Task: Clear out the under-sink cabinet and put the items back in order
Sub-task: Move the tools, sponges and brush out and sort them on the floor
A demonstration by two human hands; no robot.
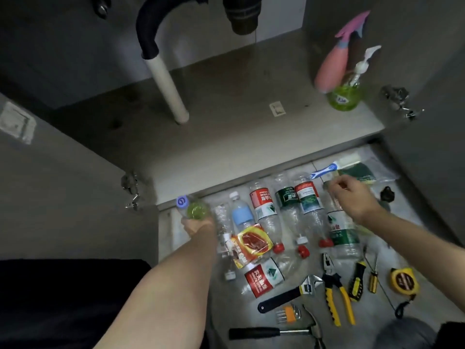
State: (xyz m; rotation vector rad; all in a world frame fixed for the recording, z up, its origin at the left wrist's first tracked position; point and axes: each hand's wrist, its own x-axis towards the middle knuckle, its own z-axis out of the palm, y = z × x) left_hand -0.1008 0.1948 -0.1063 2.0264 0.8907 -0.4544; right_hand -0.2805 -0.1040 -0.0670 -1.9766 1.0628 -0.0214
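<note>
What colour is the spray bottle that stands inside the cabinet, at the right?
The spray bottle is pink; the head view, the only one, shows it.

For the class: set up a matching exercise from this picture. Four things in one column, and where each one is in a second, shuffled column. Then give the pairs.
Things:
1. green soap pump bottle
2. hammer
3. tape measure
4. green-tinted bottle

Places:
A. floor, nearest the camera
B. held in the left hand
C. inside the cabinet, right side
D. floor, far right of the tools

Pairs: 1-C, 2-A, 3-D, 4-B
</note>
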